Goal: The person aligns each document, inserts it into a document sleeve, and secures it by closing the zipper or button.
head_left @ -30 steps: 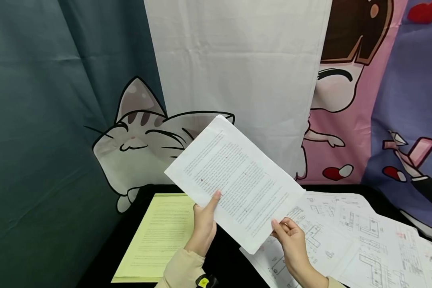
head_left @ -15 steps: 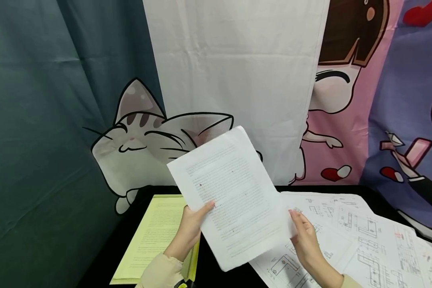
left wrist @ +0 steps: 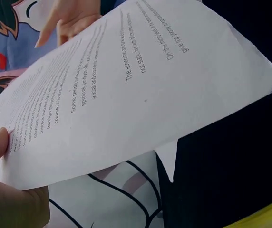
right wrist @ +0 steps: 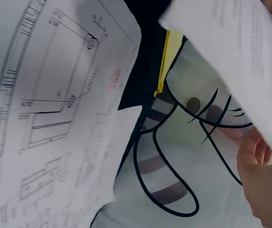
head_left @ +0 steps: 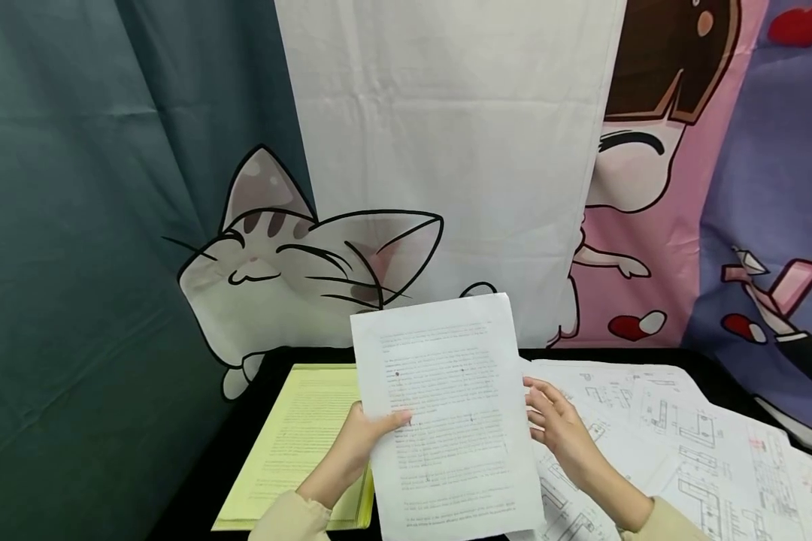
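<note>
In the head view a white printed text sheet (head_left: 446, 421) with small red marks stands nearly upright, facing me. My left hand (head_left: 362, 443) grips its left edge, thumb on the printed face and the other fingers hidden behind. A second paper corner (left wrist: 168, 159) pokes out past the sheet's edge in the left wrist view. Beside the sheet's right edge is my right hand (head_left: 565, 436), its fingers loosely bent and holding nothing. The right wrist view has that right hand (right wrist: 264, 185) with fingertips right at the paper's edge.
A stack of yellow printed paper (head_left: 291, 451) lies to the left on the black tabletop (head_left: 203, 481). White sheets with technical drawings (head_left: 677, 443) spread over the right side. Behind hangs a cartoon-printed curtain (head_left: 446, 150).
The text sheet has turned from slanted to nearly upright and come lower, carried by my left hand. My right hand has let go of its edge and relaxed its fingers.
</note>
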A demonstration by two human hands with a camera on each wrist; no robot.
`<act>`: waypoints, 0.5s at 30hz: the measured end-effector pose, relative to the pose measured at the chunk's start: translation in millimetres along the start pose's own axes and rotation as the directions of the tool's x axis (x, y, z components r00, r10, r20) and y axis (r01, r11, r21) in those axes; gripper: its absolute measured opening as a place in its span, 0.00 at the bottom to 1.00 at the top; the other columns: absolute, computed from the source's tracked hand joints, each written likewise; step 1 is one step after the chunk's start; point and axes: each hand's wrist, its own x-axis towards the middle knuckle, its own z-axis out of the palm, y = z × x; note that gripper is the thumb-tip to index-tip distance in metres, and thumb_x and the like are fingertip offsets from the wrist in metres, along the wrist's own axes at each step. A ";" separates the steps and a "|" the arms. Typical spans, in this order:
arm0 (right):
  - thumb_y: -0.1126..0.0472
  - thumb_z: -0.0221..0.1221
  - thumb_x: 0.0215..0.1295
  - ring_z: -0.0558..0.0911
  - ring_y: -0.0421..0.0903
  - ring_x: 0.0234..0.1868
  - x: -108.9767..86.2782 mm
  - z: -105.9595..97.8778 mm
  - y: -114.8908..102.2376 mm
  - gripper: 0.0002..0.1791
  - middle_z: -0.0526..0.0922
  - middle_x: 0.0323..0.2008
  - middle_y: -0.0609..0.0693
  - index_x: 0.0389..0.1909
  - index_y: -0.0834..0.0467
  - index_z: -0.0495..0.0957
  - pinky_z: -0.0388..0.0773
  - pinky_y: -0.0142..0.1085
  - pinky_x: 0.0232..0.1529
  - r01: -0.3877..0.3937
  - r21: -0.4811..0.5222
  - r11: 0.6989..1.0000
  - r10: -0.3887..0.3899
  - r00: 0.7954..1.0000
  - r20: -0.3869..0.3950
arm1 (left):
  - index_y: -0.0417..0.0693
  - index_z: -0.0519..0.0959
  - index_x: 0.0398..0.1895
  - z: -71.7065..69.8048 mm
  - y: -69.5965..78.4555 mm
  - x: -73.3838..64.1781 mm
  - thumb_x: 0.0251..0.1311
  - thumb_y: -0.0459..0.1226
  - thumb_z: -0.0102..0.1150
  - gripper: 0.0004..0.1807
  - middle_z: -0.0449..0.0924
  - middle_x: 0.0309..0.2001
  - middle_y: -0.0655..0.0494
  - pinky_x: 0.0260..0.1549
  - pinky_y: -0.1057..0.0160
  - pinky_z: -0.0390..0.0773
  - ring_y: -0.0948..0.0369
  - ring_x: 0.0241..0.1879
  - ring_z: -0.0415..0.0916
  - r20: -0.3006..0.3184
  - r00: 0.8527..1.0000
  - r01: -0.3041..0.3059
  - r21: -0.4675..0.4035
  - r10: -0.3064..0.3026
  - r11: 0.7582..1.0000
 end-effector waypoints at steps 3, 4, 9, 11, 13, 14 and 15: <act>0.56 0.44 0.74 0.81 0.35 0.41 4.2 3.7 -2.9 0.23 0.79 0.42 0.38 0.63 0.63 0.55 0.80 0.29 0.38 -0.041 -0.029 0.999 0.041 0.999 -0.022 | 0.35 0.72 0.55 3.8 -3.1 1.3 0.57 0.34 0.63 0.23 0.85 0.41 0.52 0.39 0.57 0.84 0.59 0.36 0.85 0.014 1.000 0.000 -0.010 0.000 1.000; 0.57 0.47 0.73 0.81 0.35 0.41 5.6 4.5 -3.7 0.26 0.79 0.42 0.38 0.64 0.65 0.54 0.80 0.29 0.38 -0.055 -0.038 0.998 0.054 0.998 -0.026 | 0.35 0.72 0.55 4.9 -4.0 2.1 0.57 0.34 0.62 0.23 0.85 0.41 0.53 0.39 0.57 0.84 0.59 0.36 0.85 0.018 1.000 -0.002 -0.015 0.002 1.000; 0.59 0.53 0.69 0.82 0.36 0.38 9.5 4.9 -5.1 0.32 0.83 0.40 0.39 0.66 0.72 0.53 0.81 0.29 0.39 -0.087 -0.090 0.992 0.086 0.996 -0.009 | 0.37 0.73 0.53 8.3 -5.8 6.1 0.57 0.35 0.62 0.21 0.85 0.40 0.53 0.39 0.58 0.84 0.60 0.35 0.85 0.014 1.000 -0.004 -0.019 0.004 1.000; 0.60 0.54 0.68 0.84 0.37 0.38 9.6 3.9 -4.2 0.31 0.84 0.38 0.39 0.65 0.73 0.55 0.82 0.31 0.39 -0.080 -0.107 0.991 0.081 0.997 0.008 | 0.38 0.74 0.53 8.6 -5.9 7.6 0.57 0.35 0.62 0.20 0.85 0.40 0.52 0.39 0.57 0.84 0.59 0.36 0.85 0.007 1.000 -0.004 -0.011 0.004 1.000; 0.60 0.54 0.68 0.84 0.38 0.36 9.2 3.1 -2.7 0.30 0.85 0.35 0.38 0.63 0.74 0.58 0.83 0.32 0.37 -0.070 -0.124 0.990 0.072 0.997 0.014 | 0.37 0.74 0.52 9.1 -6.2 9.0 0.57 0.36 0.63 0.20 0.85 0.40 0.50 0.38 0.57 0.84 0.58 0.36 0.85 -0.003 1.000 -0.001 -0.007 0.001 1.000; 0.59 0.54 0.68 0.85 0.39 0.35 8.9 2.7 -1.8 0.29 0.85 0.34 0.38 0.61 0.74 0.59 0.83 0.32 0.37 -0.062 -0.136 0.989 0.065 0.998 0.014 | 0.37 0.74 0.52 9.2 -6.6 9.7 0.57 0.36 0.63 0.20 0.85 0.41 0.49 0.38 0.57 0.84 0.58 0.36 0.85 -0.007 1.000 0.001 -0.005 -0.001 1.000; 0.59 0.54 0.68 0.85 0.39 0.34 8.7 2.3 -0.7 0.28 0.86 0.33 0.39 0.60 0.75 0.61 0.83 0.32 0.35 -0.052 -0.155 0.987 0.054 0.999 0.009 | 0.37 0.74 0.52 9.4 -7.1 10.3 0.57 0.36 0.63 0.21 0.85 0.41 0.48 0.38 0.57 0.84 0.57 0.36 0.85 -0.010 1.000 0.001 -0.002 -0.001 1.000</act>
